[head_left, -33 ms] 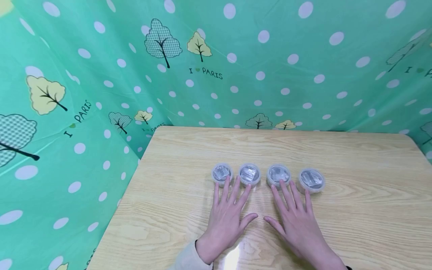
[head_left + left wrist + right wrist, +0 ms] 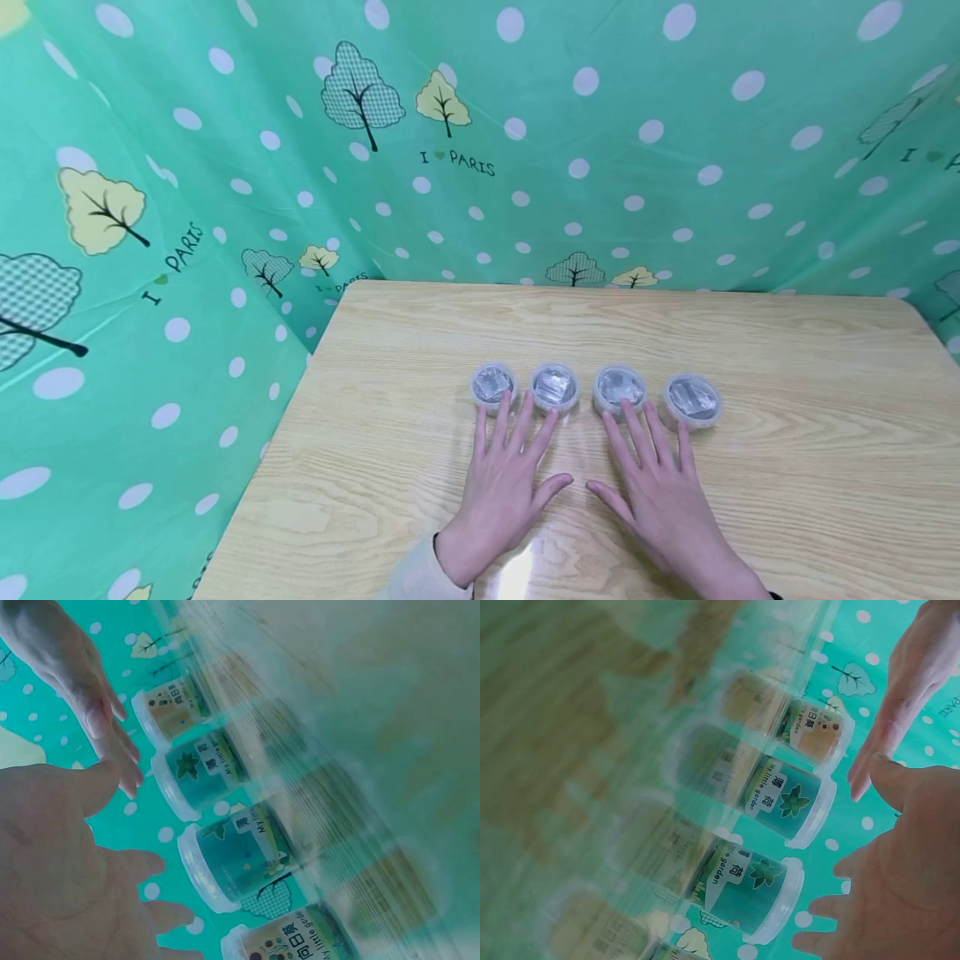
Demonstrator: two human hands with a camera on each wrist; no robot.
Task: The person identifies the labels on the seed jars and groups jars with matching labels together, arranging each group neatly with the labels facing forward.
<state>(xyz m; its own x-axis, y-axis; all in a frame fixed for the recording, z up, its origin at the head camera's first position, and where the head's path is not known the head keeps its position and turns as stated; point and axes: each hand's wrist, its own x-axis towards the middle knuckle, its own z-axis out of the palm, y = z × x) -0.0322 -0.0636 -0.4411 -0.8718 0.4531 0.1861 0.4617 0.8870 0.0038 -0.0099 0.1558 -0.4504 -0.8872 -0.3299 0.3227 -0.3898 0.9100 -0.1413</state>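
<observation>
Both the left hand (image 2: pixel 510 483) and right hand (image 2: pixel 660 492) lie flat with fingers spread on the pale wood-grain table (image 2: pixel 375 467). Their fingertips seem to touch four round clear-plastic tubs (image 2: pixel 555 387) with shiny lids, standing in a row.

— What is showing up from the right wrist?

— A row of small clear tubs lying across the tilted view. One tub with a pale orange label (image 2: pixel 814 729) is sitting at the top, then two tubs with green leaf labels (image 2: pixel 784 801) (image 2: pixel 748 889), and a fourth tub (image 2: pixel 592 930) is blurring out at the bottom left.

— And the hands?

— The right hand (image 2: pixel 900 877) is filling the lower right, fingers spread flat, holding nothing. The left hand (image 2: pixel 904 697) is reaching in from the top right, fingers straight, near the orange-label tub. The bench (image 2: pixel 570 697) is smearing into a blur.
</observation>
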